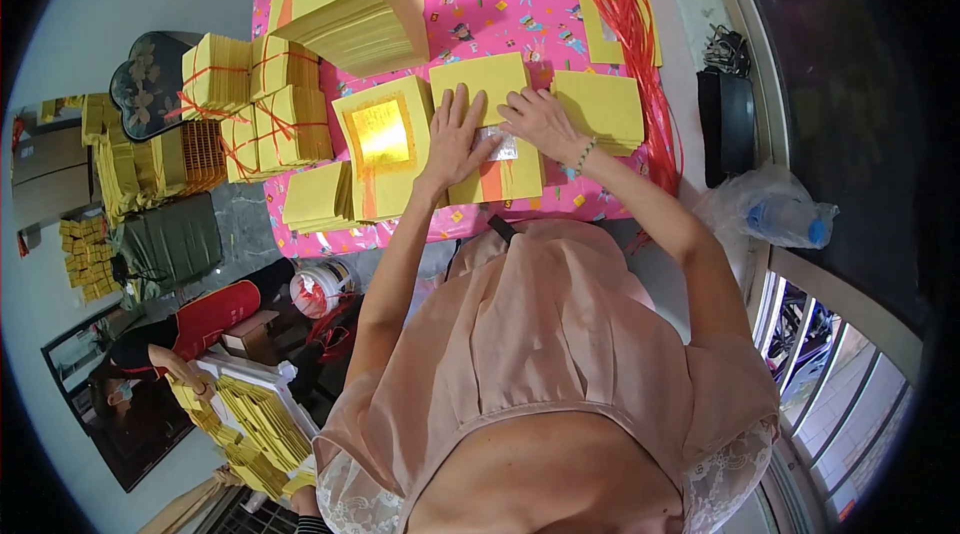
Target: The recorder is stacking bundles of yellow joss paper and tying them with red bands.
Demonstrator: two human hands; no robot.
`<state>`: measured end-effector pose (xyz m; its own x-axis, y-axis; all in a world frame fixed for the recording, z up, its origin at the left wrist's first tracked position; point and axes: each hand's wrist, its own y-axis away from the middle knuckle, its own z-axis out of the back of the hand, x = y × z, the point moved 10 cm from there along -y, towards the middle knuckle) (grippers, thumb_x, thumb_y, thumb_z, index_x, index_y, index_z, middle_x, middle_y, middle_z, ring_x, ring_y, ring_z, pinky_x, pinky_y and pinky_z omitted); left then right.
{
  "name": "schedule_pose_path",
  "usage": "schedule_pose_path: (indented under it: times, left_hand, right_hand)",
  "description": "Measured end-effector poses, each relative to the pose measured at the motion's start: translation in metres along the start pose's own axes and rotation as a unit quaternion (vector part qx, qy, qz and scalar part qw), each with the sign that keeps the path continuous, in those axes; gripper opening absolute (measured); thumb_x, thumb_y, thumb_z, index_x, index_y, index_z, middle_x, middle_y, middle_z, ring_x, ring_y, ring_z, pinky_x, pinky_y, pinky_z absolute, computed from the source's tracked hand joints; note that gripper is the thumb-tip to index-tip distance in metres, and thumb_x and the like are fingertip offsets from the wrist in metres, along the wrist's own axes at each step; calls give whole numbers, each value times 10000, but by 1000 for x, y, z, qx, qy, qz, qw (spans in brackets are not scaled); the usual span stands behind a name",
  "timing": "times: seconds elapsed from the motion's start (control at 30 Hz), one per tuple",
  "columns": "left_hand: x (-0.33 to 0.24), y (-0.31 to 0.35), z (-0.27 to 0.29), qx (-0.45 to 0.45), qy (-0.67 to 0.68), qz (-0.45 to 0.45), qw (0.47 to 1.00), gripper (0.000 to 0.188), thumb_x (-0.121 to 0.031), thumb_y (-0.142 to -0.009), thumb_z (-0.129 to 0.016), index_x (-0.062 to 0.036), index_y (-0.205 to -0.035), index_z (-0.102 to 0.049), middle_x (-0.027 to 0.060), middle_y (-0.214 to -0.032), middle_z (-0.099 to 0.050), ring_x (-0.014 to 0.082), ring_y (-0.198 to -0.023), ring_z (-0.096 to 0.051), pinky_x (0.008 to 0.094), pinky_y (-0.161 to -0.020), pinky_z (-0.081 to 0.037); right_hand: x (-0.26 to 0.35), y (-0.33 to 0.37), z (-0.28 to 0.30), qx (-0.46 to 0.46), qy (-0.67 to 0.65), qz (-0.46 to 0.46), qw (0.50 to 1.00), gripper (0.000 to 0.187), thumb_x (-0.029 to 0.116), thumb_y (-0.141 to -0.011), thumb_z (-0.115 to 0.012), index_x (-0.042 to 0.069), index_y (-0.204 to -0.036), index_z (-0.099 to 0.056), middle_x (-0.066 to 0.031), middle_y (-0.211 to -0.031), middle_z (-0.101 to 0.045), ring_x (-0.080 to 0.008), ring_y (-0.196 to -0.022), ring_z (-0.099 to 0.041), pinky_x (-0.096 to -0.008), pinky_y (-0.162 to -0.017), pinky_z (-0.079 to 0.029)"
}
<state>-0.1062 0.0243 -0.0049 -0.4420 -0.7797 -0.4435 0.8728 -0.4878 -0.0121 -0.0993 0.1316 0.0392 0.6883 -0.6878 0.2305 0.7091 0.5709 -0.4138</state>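
Observation:
A yellow paper sheet (485, 74) lies before me with its far part folded over toward me. Below the fold, a silver foil patch (498, 145) and orange print show. My left hand (460, 139) rests flat on the sheet, fingers spread. My right hand (543, 124) presses on the folded flap with its fingers slightly bent and apart. Left of the sheet is a pile of yellow paper with a gold foil square (384, 137) on top. Folded yellow papers (600, 106) are piled by my right hand, and another folded pile (318, 196) sits at the left.
A pink patterned cloth (480, 14) covers the table. At the back stands a tall paper stack (365, 19); red-tied bundles (285, 99) are at left. Red plastic strands (640, 64) hang along the right. At lower left, another person (205, 334) handles yellow papers beside a white bucket (322, 286).

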Motion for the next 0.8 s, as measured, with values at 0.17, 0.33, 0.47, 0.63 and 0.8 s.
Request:
schedule_pose_path:
  times: [0.17, 0.33, 0.47, 0.63, 0.8]
  left_hand:
    - [-4, -10, 26, -68, -78, -12, 995, 539, -217, -889, -601, -149, -1405, -460, 189, -1441, -424, 386, -1337, -378, 498, -1081, -301]
    - [-24, -20, 57, -119, -88, -3, 989, 525, -78, -853, -585, -155, -1367, -511, 162, -1361, -519, 386, -1277, -452, 469, -1023, -397]
    - [-61, -32, 77, -170, -94, -40, 980, 586, -38, -796, -597, -158, -1363, -511, 150, -1369, -509, 380, -1278, -447, 454, -975, -451]
    - [-116, -49, 60, -176, -101, -108, 973, 592, -35, -755, -591, -151, -1334, -533, 153, -1367, -498, 397, -1270, -443, 456, -937, -485]
    - [-145, -56, 13, -93, 14, -147, 985, 566, -8, -762, -624, -142, -1307, -553, 169, -1377, -482, 408, -1277, -427, 450, -1009, -453]
  right_hand:
    - [-4, -12, 16, -10, -10, 49, 999, 223, 235, -796, -698, 94, -950, -620, -35, -885, -524, -205, -875, -529, -345, -733, -433]
    - [-29, -20, 54, -59, -91, -94, 990, 316, 272, -826, -705, 80, -1062, -618, -75, -942, -542, -255, -943, -543, -373, -813, -452]
    - [-68, 15, 83, -179, -152, -264, 935, 456, 317, -853, -709, 33, -1172, -549, -104, -962, -570, -233, -918, -568, -361, -792, -481]
    - [-109, 95, 50, -113, -498, -514, 689, 477, 242, -918, -658, 8, -1281, -456, -73, -1149, -608, -120, -996, -590, -276, -739, -523]
    - [-138, 158, 54, -138, -461, -524, 702, 402, 126, -941, -595, 20, -1300, -448, -57, -1145, -621, -107, -981, -601, -253, -747, -515]
